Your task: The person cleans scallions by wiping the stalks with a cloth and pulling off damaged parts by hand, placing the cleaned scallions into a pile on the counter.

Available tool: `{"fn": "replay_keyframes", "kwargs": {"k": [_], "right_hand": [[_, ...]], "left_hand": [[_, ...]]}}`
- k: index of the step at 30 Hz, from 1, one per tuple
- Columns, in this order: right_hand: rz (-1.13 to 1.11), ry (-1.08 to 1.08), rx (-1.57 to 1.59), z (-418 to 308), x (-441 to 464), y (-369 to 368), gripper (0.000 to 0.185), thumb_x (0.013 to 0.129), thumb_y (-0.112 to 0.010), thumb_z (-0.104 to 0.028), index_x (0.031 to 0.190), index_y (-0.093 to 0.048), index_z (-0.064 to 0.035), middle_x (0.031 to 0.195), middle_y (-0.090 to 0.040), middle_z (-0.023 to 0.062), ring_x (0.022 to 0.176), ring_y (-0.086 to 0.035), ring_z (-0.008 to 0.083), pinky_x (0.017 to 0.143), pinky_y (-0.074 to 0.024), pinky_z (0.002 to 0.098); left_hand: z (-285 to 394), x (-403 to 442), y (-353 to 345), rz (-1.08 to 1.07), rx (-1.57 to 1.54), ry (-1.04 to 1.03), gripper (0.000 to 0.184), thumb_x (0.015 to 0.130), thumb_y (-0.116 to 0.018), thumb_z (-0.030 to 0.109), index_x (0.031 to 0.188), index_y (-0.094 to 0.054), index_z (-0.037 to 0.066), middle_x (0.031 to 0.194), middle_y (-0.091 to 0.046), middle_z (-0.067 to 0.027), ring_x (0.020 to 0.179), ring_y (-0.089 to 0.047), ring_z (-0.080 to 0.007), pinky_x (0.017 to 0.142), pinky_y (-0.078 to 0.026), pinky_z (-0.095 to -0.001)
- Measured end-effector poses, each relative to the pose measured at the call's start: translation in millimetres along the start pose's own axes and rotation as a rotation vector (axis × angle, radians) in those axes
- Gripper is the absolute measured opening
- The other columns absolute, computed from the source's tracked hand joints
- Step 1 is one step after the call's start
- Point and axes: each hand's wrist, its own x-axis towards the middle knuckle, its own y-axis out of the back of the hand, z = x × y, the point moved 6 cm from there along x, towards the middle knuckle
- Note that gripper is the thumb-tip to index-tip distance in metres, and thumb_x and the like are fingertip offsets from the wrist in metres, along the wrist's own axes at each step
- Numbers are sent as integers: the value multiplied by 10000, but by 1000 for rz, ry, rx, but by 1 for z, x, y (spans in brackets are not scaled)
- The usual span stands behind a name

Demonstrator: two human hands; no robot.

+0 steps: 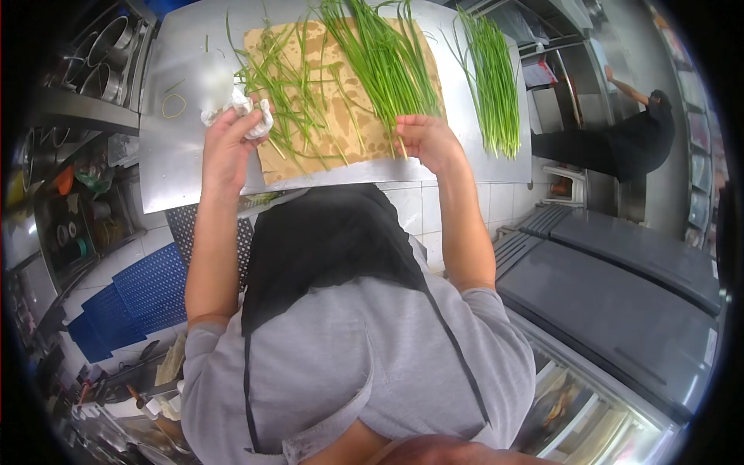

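Note:
My left hand (229, 147) is closed around a crumpled white paper towel or cloth (260, 120) at the left edge of a wet-spotted brown paper sheet (345, 151). My right hand (432, 143) is at the lower stem ends of a bunch of long green chives (384, 66), its fingers bent in a pinch around a stem. Loose, scattered chives (298, 101) lie across the left half of the sheet. A tidy second bunch of chives (494, 85) rests on the metal table (174, 174), right of the sheet.
A rubber band (173, 106) lies on the table's left side. Metal pots (108, 43) stand on a rack at left. Blue perforated mats (151, 287) are on the floor. Grey lidded freezers (612, 302) stand at right. Another person (639, 139) in black is beyond, right.

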Motion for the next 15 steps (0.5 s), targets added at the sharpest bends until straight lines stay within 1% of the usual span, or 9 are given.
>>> {"fn": "replay_keyframes", "kwargs": {"k": [3,6,10,12,13,14,15], "right_hand": [[-3,-3,57,-7,-11,-6,107,862,-658,-16,965,-629,-13,841,-673,92,691,-664,193,576,-540,311],[82,62,-88,-18,-18,-6,75,871,-663,-53,932,-623,-33,832,-670,68,663,-645,171,562,-509,290],[10,150,-52,-30,-30,-22,78,868,-672,-80,918,-629,-40,787,-662,48,642,-623,140,565,-481,265],[-53,233,-48,-33,-32,-35,87,858,-683,-76,917,-633,-34,768,-659,38,645,-618,122,570,-477,253],[-47,280,-87,-35,-34,-43,97,853,-691,-76,918,-636,-31,766,-659,33,647,-614,113,570,-475,248],[-43,326,-126,-37,-36,-53,106,848,-700,-76,920,-638,-27,764,-658,27,648,-609,105,570,-474,244],[-39,373,-163,-39,-37,-65,116,843,-708,-76,921,-641,-24,761,-658,22,650,-605,96,570,-473,240]], "left_hand": [[-1,-1,-6,-13,-14,3,386,928,-619,137,1278,-552,-11,1115,-675,-106,979,-639,-143,849,-504,-293],[-3,-1,-13,-35,-15,13,381,925,-621,135,1269,-555,-14,1120,-672,-107,993,-639,-155,865,-504,-306],[-7,-1,-25,-68,-31,21,377,923,-619,132,1261,-555,-21,1129,-669,-118,1021,-636,-172,879,-503,-315],[-7,-2,-40,-161,-83,49,383,908,-638,134,1250,-568,-25,1107,-679,-114,998,-648,-171,856,-513,-317],[-7,-3,-47,-205,-108,65,386,901,-648,135,1244,-574,-26,1096,-684,-113,986,-655,-171,845,-518,-318],[-8,-3,-54,-281,-123,92,393,904,-641,134,1244,-568,-49,1123,-672,-117,1002,-648,-171,868,-514,-318],[-8,-3,-61,-334,-143,97,401,914,-625,136,1258,-551,-55,1182,-642,-140,1015,-642,-176,882,-508,-321]]}}
